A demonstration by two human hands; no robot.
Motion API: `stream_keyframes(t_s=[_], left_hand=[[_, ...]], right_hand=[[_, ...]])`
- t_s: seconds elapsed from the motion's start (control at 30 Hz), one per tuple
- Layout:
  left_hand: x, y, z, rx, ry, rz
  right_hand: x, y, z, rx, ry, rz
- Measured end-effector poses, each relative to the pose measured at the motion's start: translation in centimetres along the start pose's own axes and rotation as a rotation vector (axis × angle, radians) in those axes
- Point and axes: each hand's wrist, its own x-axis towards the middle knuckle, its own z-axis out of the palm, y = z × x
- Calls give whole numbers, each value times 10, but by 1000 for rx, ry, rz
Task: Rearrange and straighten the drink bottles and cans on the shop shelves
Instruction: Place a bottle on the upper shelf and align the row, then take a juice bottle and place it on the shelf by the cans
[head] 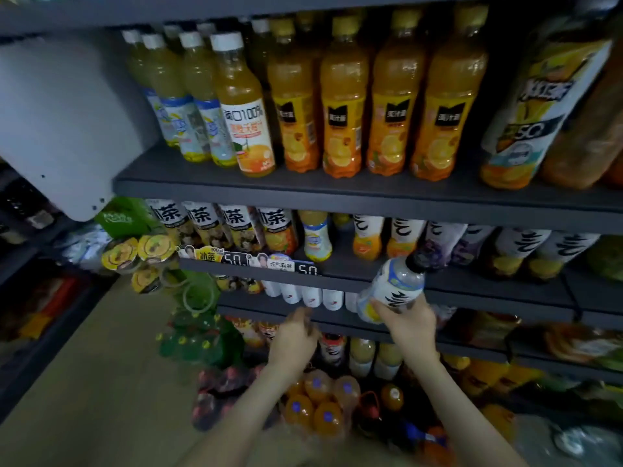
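**a bottle held up by the second shelf**

the right hand (409, 323) gripped a clear bottle (392, 288) with a white label and a dark cap. its fingers and thumb were curled round the bottom part. the bottle was tilted, with the cap pointing up and to the right. it was in the air, just in front of the edge of the second shelf (472, 283). right behind the cap stood a row of white-label bottles (406, 235), some orange at the bottom and some purple.

the left hand (296, 332) was lower and to the left, near the edge of the third shelf (337, 318). its fingers were bent, but it was blurry, so i cannot tell if they held anything. just above it sat small white drinks (313, 296).

further left on the second shelf stood iced tea bottles (236, 227) and one small yellow bottle (315, 237). price tags (246, 261) were stuck on the shelf edge there.

on the top shelf (202, 187) stood four orange juice bottles (344, 96) with yellow caps. a white-capped juice bottle (242, 106) stood just beside them.

down on the floor was a pack of orange drinks (317, 402).
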Motion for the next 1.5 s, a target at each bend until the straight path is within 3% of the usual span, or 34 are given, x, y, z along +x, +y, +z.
stream_keyframes(t_s=[0.2,0.4,0.57,0.87,1.13,1.3,1.5], left_hand=[[39,-23,-64,43,-75,97],[62,-17,-80,31,-99,159],[82,-8,-69,-122,46,140],[135,4,-20,-531,297,338],[198,24,13,-562,381,325],[179,9,17,-656,474,383],[129,-16,6,-748,563,433]], right_hand=[[-8,-29,73,-76,-30,-5],[-9,-40,87,-61,56,-4],[-2,-28,83,-17,155,-17],[26,19,98,30,329,-206],[61,39,111,48,277,-291],[77,34,114,-19,246,-291],[89,32,134,-274,237,-372]])
